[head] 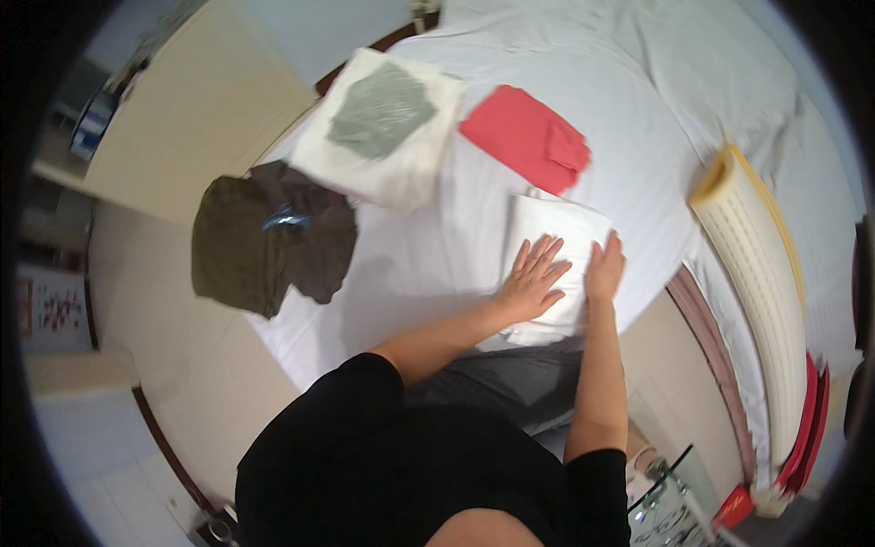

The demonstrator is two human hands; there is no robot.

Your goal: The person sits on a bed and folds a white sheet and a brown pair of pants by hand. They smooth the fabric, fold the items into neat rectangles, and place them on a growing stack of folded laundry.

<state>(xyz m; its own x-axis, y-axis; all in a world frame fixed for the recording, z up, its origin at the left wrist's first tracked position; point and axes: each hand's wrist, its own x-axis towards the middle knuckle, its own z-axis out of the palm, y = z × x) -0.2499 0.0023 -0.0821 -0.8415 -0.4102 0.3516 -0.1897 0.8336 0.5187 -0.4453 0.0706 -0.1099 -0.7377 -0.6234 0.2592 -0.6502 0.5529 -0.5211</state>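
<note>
A folded white cloth [557, 219] lies on the white bed sheet [410, 260], close in front of my body. My left hand [532, 284] rests flat on top of it with the fingers spread. Along the cloth's right edge is my right hand [605, 270], its fingers pointing away from me and its palm partly hidden. A folded red cloth [523, 137] lies just beyond the white one. Farther left, a grey-green folded item [383, 109], shiny like plastic wrapping, sits on a cream folded cloth [417, 178].
Dark brown and olive garments [236, 239] lie at the bed's left edge, with a small shiny blue item [287, 217] on them. A rolled cream mat [752, 273] stretches along the right. A glass-topped table [663, 496] stands at lower right, near my right arm. A beige cabinet [198, 102] borders the left.
</note>
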